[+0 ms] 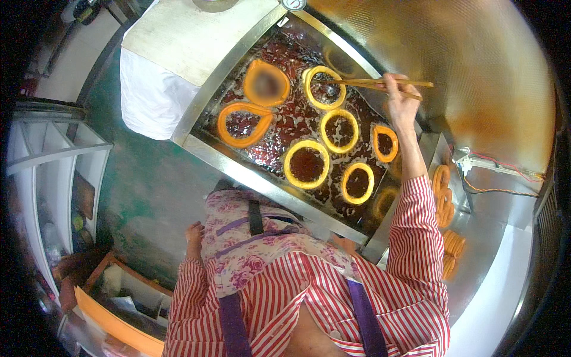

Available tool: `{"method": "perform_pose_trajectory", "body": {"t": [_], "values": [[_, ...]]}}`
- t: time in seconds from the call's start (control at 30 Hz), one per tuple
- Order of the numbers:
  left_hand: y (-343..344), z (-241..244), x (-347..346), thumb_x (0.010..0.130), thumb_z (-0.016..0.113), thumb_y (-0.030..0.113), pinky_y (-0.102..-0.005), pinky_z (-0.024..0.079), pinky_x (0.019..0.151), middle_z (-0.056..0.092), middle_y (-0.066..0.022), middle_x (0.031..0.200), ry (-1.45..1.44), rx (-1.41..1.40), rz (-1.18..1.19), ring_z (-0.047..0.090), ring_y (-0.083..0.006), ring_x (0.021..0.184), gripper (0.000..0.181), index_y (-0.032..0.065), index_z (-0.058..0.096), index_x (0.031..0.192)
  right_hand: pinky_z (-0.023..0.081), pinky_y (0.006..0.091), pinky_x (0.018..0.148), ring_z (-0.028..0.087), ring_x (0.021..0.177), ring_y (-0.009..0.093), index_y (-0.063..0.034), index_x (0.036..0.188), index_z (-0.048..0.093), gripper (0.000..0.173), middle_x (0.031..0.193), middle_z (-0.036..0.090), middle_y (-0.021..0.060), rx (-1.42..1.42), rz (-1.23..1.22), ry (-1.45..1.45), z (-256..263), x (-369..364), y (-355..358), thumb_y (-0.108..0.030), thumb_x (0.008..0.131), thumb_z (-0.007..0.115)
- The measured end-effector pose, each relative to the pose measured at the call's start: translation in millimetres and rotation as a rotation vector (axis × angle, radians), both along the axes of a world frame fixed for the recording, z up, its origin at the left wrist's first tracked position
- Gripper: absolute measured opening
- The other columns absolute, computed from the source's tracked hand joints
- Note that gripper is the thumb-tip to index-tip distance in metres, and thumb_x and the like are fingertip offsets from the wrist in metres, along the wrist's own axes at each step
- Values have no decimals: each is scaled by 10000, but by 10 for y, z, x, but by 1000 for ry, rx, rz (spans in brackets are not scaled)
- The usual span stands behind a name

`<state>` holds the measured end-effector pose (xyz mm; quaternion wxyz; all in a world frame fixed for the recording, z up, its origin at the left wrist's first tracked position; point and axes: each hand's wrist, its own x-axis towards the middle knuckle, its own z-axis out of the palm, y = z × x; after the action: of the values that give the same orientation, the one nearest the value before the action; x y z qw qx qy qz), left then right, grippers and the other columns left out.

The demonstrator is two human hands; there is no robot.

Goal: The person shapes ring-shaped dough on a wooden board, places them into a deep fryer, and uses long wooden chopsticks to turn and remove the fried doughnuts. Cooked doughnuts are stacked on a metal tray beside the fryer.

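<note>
My right hand (401, 100) is closed around a pair of long wooden chopsticks (370, 82) above a square metal fryer of dark bubbling oil (290, 122). The chopstick tips reach into a pale yellow dough ring (324, 106) near the fryer's far side. Several other pale rings, one of them a round dough ring (307, 183), float nearer me. Two browned, teardrop-shaped dough rings (241, 142) lie at the left, and a smaller browned ring (386, 156) floats by my right forearm. My left hand (195, 233) hangs beside my apron, its fingers curled, holding nothing that I can see.
Browned fried rings (441, 196) sit on a metal surface right of the fryer. A dial thermometer (293, 3) is at the fryer's far corner. A white-covered table (178, 40) adjoins its left side. White shelves (58, 156) stand far left; wires (499, 189) run at right.
</note>
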<state>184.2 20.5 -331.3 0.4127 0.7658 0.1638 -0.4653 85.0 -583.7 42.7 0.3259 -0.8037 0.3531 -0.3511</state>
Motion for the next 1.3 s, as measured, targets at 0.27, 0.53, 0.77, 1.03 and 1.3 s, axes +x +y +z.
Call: {"method": "perform_pose_trajectory", "body": {"t": [0.27, 0.53, 0.77, 1.03, 1.3], "values": [[21, -24, -18, 738, 554, 96, -237, 388, 475, 610, -59, 810, 31, -9, 127, 521, -121, 592, 369, 43, 570, 1103, 439, 260, 618, 568, 669, 155, 33, 793, 618, 207, 799, 640, 84, -72, 165, 232, -290, 46, -307, -171, 822, 617], [118, -124, 27, 735, 559, 97, -241, 403, 486, 611, -71, 827, 186, 86, 192, 554, -131, 641, 387, 32, 556, 1116, 475, 245, 640, 614, 702, 133, 34, 878, 590, 164, 762, 641, 86, 139, 204, 216, -299, 135, -355, -125, 839, 594], [216, -293, 67, 783, 528, 113, -257, 440, 523, 619, -102, 890, 31, -52, 81, 573, -167, 668, 362, 18, 541, 1131, 503, 272, 678, 620, 733, 153, 46, 893, 592, 171, 776, 635, 104, 139, 125, 24, -315, 250, -531, -117, 842, 586], [24, 79, 109, 789, 525, 122, -284, 468, 587, 618, -122, 922, 98, 3, 256, 586, -190, 707, 345, 13, 545, 1116, 483, 235, 604, 612, 669, 130, 24, 866, 618, 171, 738, 643, 81, 184, 105, 22, -327, 271, -755, -135, 806, 634], [55, 35, 144, 768, 529, 99, -262, 447, 518, 618, -111, 892, 134, 40, 223, 584, -182, 685, 367, 25, 531, 1128, 512, 255, 605, 638, 704, 171, 36, 858, 607, 160, 766, 640, 114, 198, 186, 37, -314, 512, -924, -113, 803, 629]]}}
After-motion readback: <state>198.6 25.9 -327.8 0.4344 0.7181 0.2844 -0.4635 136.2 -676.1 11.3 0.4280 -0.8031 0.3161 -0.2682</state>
